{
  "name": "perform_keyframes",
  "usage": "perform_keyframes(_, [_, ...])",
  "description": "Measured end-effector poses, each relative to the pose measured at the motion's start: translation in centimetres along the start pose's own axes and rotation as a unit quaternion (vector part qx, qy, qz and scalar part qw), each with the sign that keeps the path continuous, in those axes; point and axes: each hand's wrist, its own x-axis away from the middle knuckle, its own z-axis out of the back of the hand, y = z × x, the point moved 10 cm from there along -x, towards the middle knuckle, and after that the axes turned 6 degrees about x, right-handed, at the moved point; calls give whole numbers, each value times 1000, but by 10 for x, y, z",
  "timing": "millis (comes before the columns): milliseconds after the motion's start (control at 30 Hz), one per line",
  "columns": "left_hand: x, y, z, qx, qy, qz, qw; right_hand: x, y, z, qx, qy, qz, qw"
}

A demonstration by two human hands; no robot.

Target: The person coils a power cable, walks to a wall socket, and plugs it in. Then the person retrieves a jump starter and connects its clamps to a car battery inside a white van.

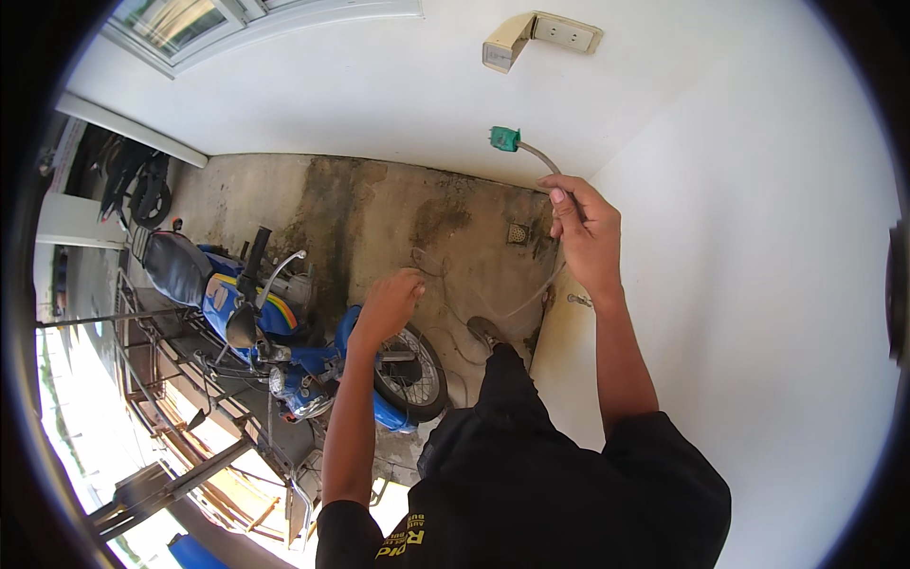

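Clear plastic was the one hose (536, 296) you worked with, and both your hands were on it. Your right hand (586, 232) was raised beside the white wall (758, 284), its grip closed around the upper stretch of the hose just below the single green tap (504, 139), which stuck out of the wall at the corner. From that hand the hose curved up to the tap and also dropped in a loose loop down toward the concrete floor (379, 204). Your left hand (389, 305) was lower and well apart from the right one, its grip closed on the thin far end of the hose, which bent up just past your fingertips. One shoe (484, 331) showed between your two forearms, planted on the stained floor near one small square drain (518, 232). One blue motorcycle (284, 341) stood to your left, its front wheel (412, 372) just beside your left forearm and its black seat (175, 266) farther back. One beige socket box (540, 36) sat high on the wall above the tap, and one window frame (237, 21) ran along the top left. A metal rack (161, 379) stood beyond the motorcycle.
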Motion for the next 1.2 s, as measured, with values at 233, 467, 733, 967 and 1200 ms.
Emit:
perform_keyframes(233, [-49, 158, 44, 546, 111, -40, 829, 25, -5, -68, 1, -102, 127, 987])
perform_keyframes(467, [-13, 145, 47, 445, 261, -95, 851, 6, -15, -59, -40, -124, 162, 978])
perform_keyframes(733, [39, 144, 30, 310, 310, -69, 896, 38, -44, -72, -175, -167, -21, 970])
perform_keyframes(967, [82, 141, 36, 246, 305, -132, 911, 83, -97, -61, -32, -67, 117, 990])
perform_keyframes(1200, [116, 180, 100, 267, 378, -112, 879, 99, -112, -51, 235, 109, 339, 905])
